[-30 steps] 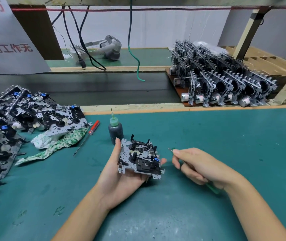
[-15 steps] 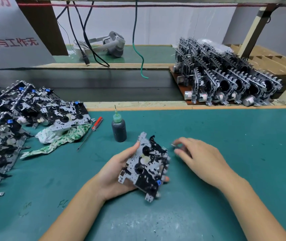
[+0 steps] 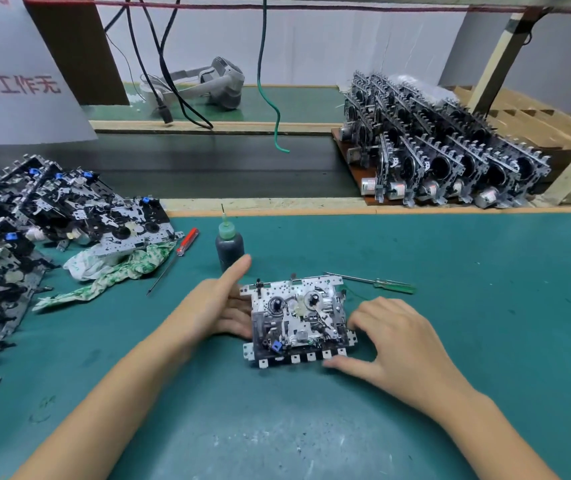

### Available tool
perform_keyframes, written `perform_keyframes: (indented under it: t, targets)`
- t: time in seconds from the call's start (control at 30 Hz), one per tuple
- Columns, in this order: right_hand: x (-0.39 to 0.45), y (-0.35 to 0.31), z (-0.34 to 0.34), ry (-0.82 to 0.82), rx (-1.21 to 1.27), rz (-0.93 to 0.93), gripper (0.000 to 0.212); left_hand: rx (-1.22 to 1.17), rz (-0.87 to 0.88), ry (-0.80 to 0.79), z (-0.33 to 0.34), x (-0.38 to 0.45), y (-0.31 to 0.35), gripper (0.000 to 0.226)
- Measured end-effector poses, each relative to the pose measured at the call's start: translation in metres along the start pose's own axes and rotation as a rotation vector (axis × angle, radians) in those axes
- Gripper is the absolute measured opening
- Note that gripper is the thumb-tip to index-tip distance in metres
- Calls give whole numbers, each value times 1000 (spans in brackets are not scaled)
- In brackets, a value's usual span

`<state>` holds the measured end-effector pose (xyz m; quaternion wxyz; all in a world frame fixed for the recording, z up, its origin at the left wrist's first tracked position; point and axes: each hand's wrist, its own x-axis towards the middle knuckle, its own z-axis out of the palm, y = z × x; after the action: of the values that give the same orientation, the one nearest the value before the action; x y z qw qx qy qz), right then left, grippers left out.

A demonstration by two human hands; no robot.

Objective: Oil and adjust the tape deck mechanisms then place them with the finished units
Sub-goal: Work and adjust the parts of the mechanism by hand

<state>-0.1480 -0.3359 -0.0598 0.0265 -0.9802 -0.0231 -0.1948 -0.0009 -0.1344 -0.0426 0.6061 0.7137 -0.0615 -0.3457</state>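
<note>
Here, a tape deck mechanism (image 3: 298,320) lies flat on a green work mat (image 3: 450,306), held between 2 bare hands. The left hand (image 3: 225,306) rests against its left edge, fingers straight and thumb raised; the right hand (image 3: 395,337) grips its right corner, fingers curled on top and thumb along the near edge. A dark oil bottle (image 3: 229,242) stands just behind, a green-handled screwdriver (image 3: 377,282) beside it. Unsorted mechanisms (image 3: 52,216) crowd the mat's left; finished units (image 3: 450,157) stand in rows beyond a dark conveyor belt (image 3: 225,171).
</note>
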Motion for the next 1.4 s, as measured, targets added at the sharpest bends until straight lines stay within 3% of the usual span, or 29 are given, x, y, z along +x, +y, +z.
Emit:
perform_keyframes:
  t: [0.07, 0.1, 0.2, 0.27, 0.37, 0.57, 0.7, 0.77, 0.9, 0.97, 1.07, 1.2, 1.4]
  targets:
    - [-1, -5, 5, 40, -8, 26, 53, 465, 274, 361, -4, -20, -16, 72]
    - [0, -7, 7, 56, -13, 32, 52, 665, 349, 428, -4, -30, -23, 72]
    - [2, -11, 10, 78, 7, 41, 49, 1056, 380, 318, 8, -44, -38, 77]
    - [2, -11, 11, 86, -1, 41, 48, 1177, 403, 290, 16, -40, -40, 72]
    - [0, -8, 10, 71, -52, 31, 48, 1168, 497, 345, 20, -33, -36, 64]
    - [-1, -4, 13, 68, -84, 24, 49, 1132, 604, 445, 26, -28, -45, 73]
    - [-1, -3, 16, 64, 24, -2, 46, 1148, 593, 481, 28, -27, -43, 76]
    - [-1, -3, 17, 57, 63, -16, 46, 1115, 623, 480, 27, -27, -42, 67]
    - [-3, -5, 20, 97, 38, -1, 48, 1094, 653, 397, 21, -28, -42, 71]
    - [-3, -6, 22, 136, 12, 14, 46, 1079, 710, 347, 18, -29, -41, 62]
    - [-2, -7, 23, 142, 18, 4, 46, 1074, 706, 396, 22, -31, -40, 55]
    - [-2, -8, 21, 128, 103, -8, 45, 1082, 662, 449, 24, -28, -41, 62]
    - [-3, -8, 25, 144, 1, 27, 48, 1035, 710, 233, 8, -24, -40, 59]
